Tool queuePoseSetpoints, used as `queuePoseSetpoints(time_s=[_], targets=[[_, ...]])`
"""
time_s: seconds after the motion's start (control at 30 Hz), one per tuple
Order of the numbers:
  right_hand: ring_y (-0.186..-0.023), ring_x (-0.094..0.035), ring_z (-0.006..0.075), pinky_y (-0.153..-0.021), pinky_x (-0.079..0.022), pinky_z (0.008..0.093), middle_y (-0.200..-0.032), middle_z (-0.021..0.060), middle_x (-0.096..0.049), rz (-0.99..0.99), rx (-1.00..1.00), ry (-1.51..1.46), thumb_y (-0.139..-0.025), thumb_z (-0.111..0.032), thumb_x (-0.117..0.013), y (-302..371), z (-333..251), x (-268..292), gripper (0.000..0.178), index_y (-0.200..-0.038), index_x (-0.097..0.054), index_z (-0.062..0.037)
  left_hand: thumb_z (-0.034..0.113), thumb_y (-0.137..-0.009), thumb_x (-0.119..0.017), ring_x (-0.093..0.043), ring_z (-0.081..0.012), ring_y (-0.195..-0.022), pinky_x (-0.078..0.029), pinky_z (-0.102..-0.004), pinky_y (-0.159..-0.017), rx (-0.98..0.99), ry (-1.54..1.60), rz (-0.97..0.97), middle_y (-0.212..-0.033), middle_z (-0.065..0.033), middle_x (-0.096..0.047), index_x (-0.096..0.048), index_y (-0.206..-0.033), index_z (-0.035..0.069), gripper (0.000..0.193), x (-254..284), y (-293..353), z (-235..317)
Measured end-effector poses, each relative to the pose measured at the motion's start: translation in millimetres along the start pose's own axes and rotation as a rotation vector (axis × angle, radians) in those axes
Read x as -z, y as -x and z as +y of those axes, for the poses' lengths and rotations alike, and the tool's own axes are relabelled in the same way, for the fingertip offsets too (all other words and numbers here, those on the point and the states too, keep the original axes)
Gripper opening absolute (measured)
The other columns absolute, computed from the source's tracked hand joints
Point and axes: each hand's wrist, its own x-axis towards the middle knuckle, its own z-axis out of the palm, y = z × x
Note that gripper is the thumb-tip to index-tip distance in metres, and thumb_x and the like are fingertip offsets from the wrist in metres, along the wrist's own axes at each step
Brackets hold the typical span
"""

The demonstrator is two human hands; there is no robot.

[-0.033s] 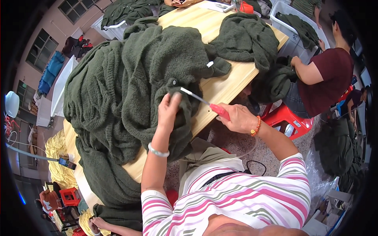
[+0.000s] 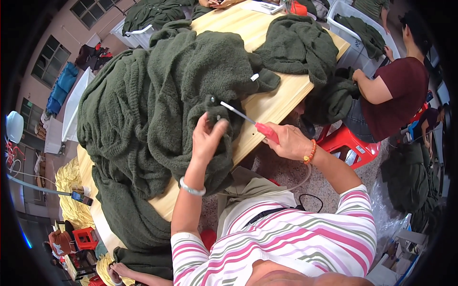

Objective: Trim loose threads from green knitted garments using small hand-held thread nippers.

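Observation:
A dark green knitted garment [image 2: 200, 62] lies in thick folds on the wooden table, with a small round button [image 2: 213, 99] and a white tag [image 2: 255, 77] showing on it. My left hand [image 2: 206, 138] is over its near edge, thumb and fingers apart, just below the button. In my right hand [image 2: 290, 142] is a slim tool [image 2: 265, 131] with a pink-red handle, a thin metal shaft and a white tip. The tip points left, close to the button; whether it touches the cloth I cannot tell. A clear tube or cord hangs below the right wrist.
More green knitwear [image 2: 300, 47] lies at the table's far right. On a red stool [image 2: 350, 145] to the right sits a person [image 2: 398, 90] beside a white bin [image 2: 350, 33]. Another person's hands [image 2: 117, 271] show at lower left, near yellow cloth [image 2: 74, 190].
My left thumb and fingers have spread apart, and another small shiny spot on the cloth is now visible above them. The tool in my right hand has shifted slightly up and right.

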Motion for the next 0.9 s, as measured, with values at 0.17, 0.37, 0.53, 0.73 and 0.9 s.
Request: queuePoseSetpoints(time_s=[0.17,0.37,0.53,0.73,0.9], targets=[[-0.084,-0.062,0.0455,-0.074,-0.049,0.0535,-0.082,0.0239,-0.065,-0.012,-0.034,0.010,-0.089,-0.023,-0.058,-2,8,-6,0.027,-0.110,-0.052,-0.0081,0.033,-0.062,-0.087,-0.041,-0.0398,-0.123,-0.036,-0.0478,-0.102,-0.305,-1.130,0.079,-0.134,-0.0239,-0.041,-0.046,-0.132,0.001,0.087,-23,63,8],[-0.084,-0.061,0.0460,-0.074,-0.048,0.0528,-0.083,0.0252,-0.064,0.045,-0.009,-0.022,-0.087,-0.022,-0.060,12,13,-6,0.030,-0.112,-0.052,-0.0072,0.018,-0.066,-0.075,-0.038,-0.0331,-0.120,-0.029,-0.0430,-0.097,-0.480,-1.700,0.142,-0.130,-0.0191,-0.039,-0.048,-0.131,0.007,0.071,-27,76,-39],[-0.080,-0.064,0.0406,-0.073,-0.050,0.0432,-0.087,0.0216,-0.065,-0.010,-0.103,-0.023,-0.087,-0.014,-0.062,24,17,1,0.033,-0.116,-0.054,-0.0028,0.010,-0.079,-0.060,-0.054,-0.0282,-0.096,-0.042,-0.0389,-0.082,-0.626,-1.344,-0.018,-0.095,-0.0106,-0.056,-0.061,-0.104,0.006,0.025,-22,59,-44],[-0.078,-0.063,0.0410,-0.071,-0.050,0.0441,-0.084,0.0217,-0.064,0.007,-0.006,-0.023,-0.086,-0.013,-0.063,33,12,3,0.033,-0.117,-0.054,-0.0034,0.009,-0.094,-0.060,-0.063,-0.0080,-0.081,-0.050,-0.0223,-0.072,0.160,0.105,0.028,-0.090,-0.0013,-0.069,-0.066,-0.107,-0.002,0.018,12,34,-47],[-0.078,-0.063,0.0427,-0.071,-0.050,0.0517,-0.078,0.0214,-0.065,-0.125,0.013,0.114,-0.085,-0.022,-0.063,38,-10,11,0.034,-0.116,-0.053,-0.0100,0.004,-0.092,-0.062,-0.064,-0.0087,-0.082,-0.053,-0.0231,-0.075,0.256,0.428,0.000,-0.097,-0.0046,-0.069,-0.064,-0.110,-0.003,0.020,18,26,-41]])
